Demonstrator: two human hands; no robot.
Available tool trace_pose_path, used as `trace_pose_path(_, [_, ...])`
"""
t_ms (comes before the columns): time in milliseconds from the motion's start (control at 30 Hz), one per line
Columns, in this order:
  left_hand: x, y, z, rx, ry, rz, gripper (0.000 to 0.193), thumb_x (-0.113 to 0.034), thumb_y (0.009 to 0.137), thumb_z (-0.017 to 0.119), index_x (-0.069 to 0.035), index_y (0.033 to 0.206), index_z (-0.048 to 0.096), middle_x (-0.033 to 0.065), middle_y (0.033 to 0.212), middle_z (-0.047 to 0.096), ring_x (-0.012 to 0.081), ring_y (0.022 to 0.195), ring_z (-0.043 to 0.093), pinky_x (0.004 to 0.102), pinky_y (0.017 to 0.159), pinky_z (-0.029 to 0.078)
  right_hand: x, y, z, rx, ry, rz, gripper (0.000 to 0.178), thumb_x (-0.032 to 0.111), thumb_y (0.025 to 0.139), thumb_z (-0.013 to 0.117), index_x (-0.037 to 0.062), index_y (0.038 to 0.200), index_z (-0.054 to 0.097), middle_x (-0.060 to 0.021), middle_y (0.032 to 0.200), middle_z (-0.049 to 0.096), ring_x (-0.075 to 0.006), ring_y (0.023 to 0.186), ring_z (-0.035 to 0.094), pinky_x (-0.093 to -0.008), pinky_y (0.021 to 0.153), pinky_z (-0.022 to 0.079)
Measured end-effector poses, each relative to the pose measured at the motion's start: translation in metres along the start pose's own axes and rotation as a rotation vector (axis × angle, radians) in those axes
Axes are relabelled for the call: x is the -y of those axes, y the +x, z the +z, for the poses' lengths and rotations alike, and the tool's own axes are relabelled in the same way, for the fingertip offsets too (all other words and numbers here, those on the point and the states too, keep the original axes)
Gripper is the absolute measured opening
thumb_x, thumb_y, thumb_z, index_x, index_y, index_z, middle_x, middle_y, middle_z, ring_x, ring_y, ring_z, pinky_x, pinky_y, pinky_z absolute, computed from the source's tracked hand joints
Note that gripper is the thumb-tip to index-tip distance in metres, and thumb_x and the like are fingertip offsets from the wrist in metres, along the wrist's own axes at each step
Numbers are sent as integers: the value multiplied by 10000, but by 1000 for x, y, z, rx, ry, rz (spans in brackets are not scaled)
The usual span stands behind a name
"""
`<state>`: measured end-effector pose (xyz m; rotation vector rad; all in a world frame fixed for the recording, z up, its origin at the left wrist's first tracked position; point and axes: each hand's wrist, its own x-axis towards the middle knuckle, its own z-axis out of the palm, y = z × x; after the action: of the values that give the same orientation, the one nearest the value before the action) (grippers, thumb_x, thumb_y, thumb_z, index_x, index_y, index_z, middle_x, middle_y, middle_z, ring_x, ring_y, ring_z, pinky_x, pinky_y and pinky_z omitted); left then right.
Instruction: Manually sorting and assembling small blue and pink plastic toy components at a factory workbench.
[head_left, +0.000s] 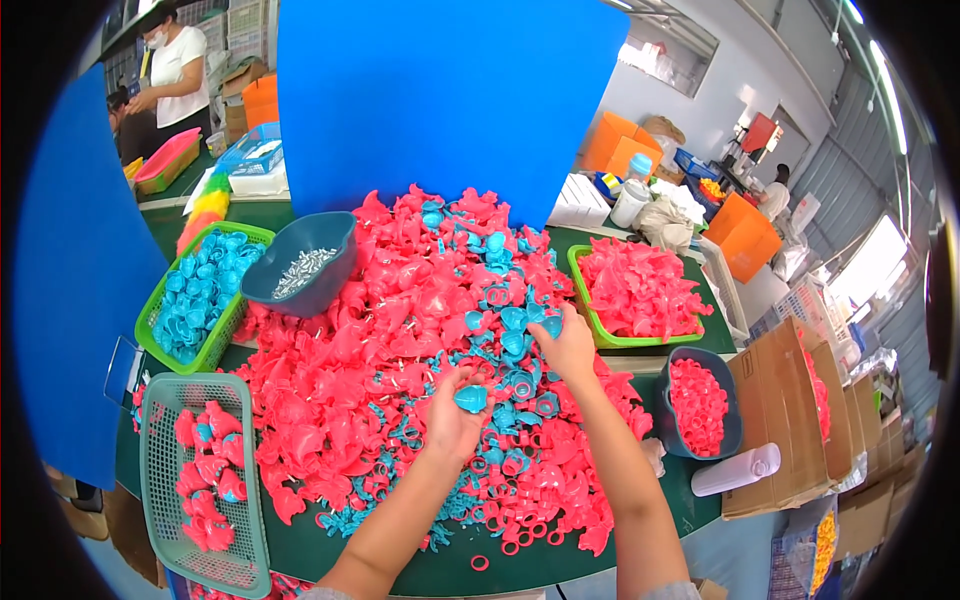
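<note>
My left hand (453, 418) is turned palm up, its fingers curled around a small glossy blue cup-shaped plastic piece (470, 399). To its right and farther away, my right hand (568, 348) reaches into the heap, thumb and fingers closed on another blue plastic piece (551, 326). More blue cupped parts (514, 342) lie just left of those fingertips. Both hands are over a large heap of pink molded parts (330, 380), mixed with blue pieces and small pink rings (538, 528) toward the near edge.
At the left stand a green basket of blue shells (196, 285), a dark bowl of small metal parts (304, 268) and a teal basket of pink-and-blue pieces (255, 500). Rightward are a green basket (640, 342), a dark bin (690, 452), a bottle (735, 470) and a carton (775, 430). A blue panel (430, 100) rises behind.
</note>
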<state>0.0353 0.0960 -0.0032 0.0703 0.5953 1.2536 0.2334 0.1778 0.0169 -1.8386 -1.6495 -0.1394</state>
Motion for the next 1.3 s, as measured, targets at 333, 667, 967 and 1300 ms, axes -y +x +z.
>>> trace_pose_path(333, [-17, 7, 0, -27, 34, 71, 205, -233, 919, 554, -76, 1051, 545, 69, 967, 600, 198, 849, 580, 373, 731, 470, -19, -7, 6, 293, 566, 133, 417, 86, 809, 662, -15, 1202, 567, -202, 1189, 607, -265, 1023, 636, -328, 799, 516])
trace_pose_path(667, [-8, 5, 1, 15, 17, -117, 239, -291, 908, 560, -94, 1043, 551, 74, 964, 597, 202, 884, 581, 378, 758, 483, 50, -63, -37, 417, 1128, 145, 356, 25, 868, 615, -31, 1214, 555, -110, 1159, 629, -202, 1087, 598, -303, 875, 492])
trace_pose_path(967, [-6, 16, -9, -41, 5, -65, 160, -231, 927, 550, -98, 1017, 549, 56, 915, 608, 201, 812, 595, 382, 681, 500, 21, -36, 15, 304, -64, -186, 410, 223, 717, 744, -5, 1035, 622, -167, 927, 635, -368, 880, 600, -457, 770, 495])
trace_pose_path(1300, [-19, 12, -5, -105, 94, 68, 121, -182, 920, 571, -87, 994, 566, 44, 908, 608, 172, 825, 593, 335, 636, 464, 24, -30, -27, 563, 1462, 855, 416, 272, 894, 627, 84, 1246, 513, -113, 1071, 639, -271, 931, 631, -411, 786, 522])
